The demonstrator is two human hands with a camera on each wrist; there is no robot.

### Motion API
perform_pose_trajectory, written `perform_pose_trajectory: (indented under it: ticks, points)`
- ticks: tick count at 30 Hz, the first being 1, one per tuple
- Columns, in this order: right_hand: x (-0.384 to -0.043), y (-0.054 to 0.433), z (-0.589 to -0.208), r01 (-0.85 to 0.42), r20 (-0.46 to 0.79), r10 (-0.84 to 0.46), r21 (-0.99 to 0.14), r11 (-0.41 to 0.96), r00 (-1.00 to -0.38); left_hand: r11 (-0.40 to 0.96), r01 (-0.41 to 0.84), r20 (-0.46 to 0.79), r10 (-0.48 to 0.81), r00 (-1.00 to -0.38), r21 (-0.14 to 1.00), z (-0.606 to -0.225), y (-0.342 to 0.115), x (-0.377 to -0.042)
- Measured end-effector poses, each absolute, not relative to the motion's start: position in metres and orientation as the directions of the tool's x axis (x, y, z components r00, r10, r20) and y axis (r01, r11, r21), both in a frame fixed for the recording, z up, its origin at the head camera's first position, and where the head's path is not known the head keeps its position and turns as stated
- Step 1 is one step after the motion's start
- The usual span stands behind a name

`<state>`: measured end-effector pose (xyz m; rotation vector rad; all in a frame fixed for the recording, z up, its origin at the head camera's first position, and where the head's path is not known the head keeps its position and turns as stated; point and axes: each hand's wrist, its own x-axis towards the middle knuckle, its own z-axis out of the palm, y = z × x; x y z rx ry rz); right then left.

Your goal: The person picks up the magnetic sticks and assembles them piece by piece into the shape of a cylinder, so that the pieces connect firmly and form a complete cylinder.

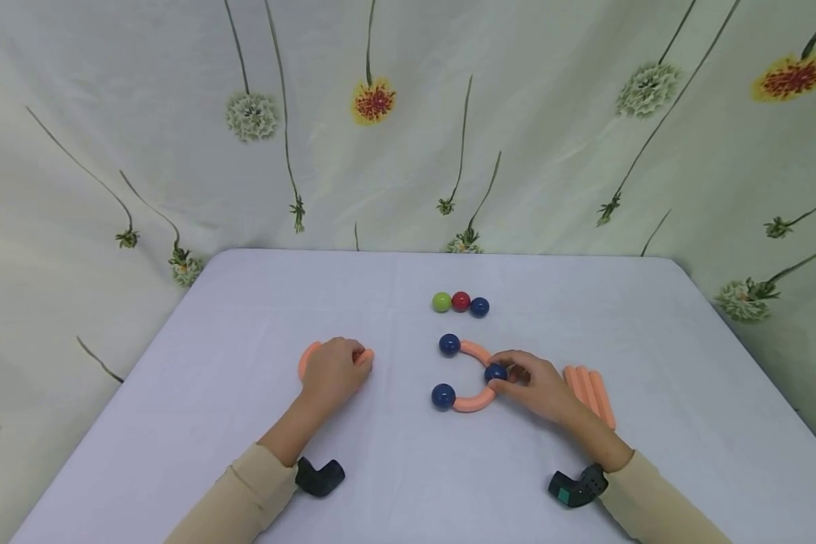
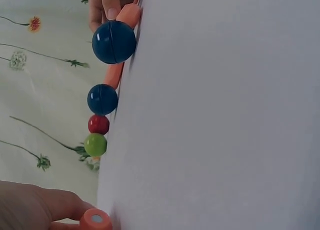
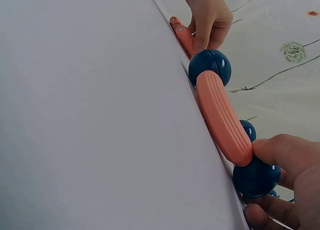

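Table (image 1: 394,476), white-clothed; contents listed from the near side outward:

Wrist cameras, two: black left unit (image 1: 320,477), black right unit (image 1: 578,486), each below a beige sleeve

Straight coral rods (image 1: 590,394), three, laid side by side, just beside the right hand, toward the table's right edge

Near coral arc (image 1: 474,403), with near blue ball (image 1: 443,397) at its left end

Right hand (image 1: 540,389): thumb on the near side, forefinger on the far side, pinching centre blue ball (image 1: 496,373); ball lies between the fingertips, where both arcs meet, the whole curve opening to the table's left edge

Left hand (image 1: 336,369): fingers curled down around coral pieces (image 1: 304,358), count hidden, one end projecting at the right; located toward the table's left edge

Far coral arc (image 1: 476,350), with far blue ball (image 1: 449,344) at its left end

Green ball (image 1: 441,302), red ball (image 1: 461,301), third blue ball (image 1: 479,307): one row, side by side, nearest the table's far edge

Floral cloth (image 1: 537,128) hung behind the far edge
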<state>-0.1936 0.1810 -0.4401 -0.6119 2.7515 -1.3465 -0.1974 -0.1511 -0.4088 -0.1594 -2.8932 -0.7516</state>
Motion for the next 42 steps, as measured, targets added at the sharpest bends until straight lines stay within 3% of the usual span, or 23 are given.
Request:
perform_pose_trajectory:
  ticks: [12,42]
  points:
    - [-0.195,0.182,-0.442,-0.348,0.162,-0.358,-0.761,0.548,-0.919,0.827,0.066,0.070,0.032,-0.997,0.559,-0.398,-0.129,-0.206]
    - [-0.194,0.181,-0.441,-0.340,0.158,-0.353,-0.767,0.544,-0.922,0.755,0.151,0.057,0.150,-0.987,0.639,-0.410,-0.075,-0.217]
